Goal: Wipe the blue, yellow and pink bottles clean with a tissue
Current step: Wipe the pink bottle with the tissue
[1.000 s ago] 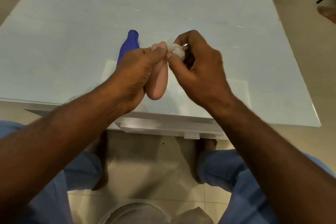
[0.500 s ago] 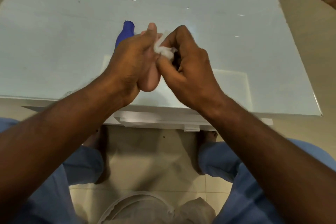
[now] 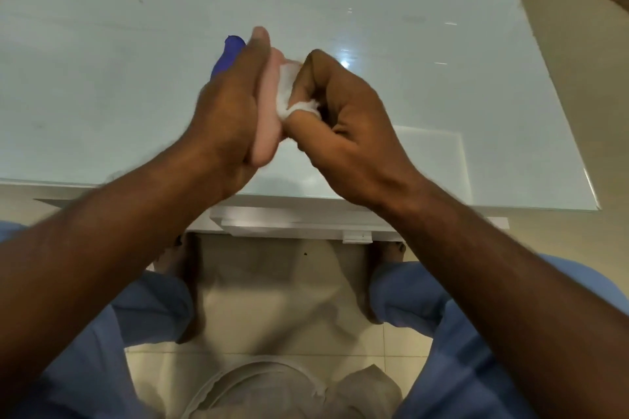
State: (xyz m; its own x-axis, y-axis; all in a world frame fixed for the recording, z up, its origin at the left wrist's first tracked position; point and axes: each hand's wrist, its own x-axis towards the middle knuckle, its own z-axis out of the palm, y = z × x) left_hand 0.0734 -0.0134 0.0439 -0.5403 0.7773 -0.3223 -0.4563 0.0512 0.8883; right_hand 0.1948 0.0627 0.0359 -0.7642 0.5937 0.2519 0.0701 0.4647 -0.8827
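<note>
Pink bottle [image 3: 267,112] is held above the tabletop [image 3: 442,95], near its front edge, gripped lengthwise in the left hand [image 3: 226,122] with fingers curled round it. Right hand [image 3: 340,119] pinches a wadded tissue [image 3: 287,92] against the pink bottle's right side. Blue bottle [image 3: 228,54] lies on the tabletop behind the pink bottle, mostly hidden. Yellow bottle is not in view. Risk: the small tissue wad may shred or slip from the pinch, and a loose grip could drop the pink bottle past the tabletop edge.
</note>
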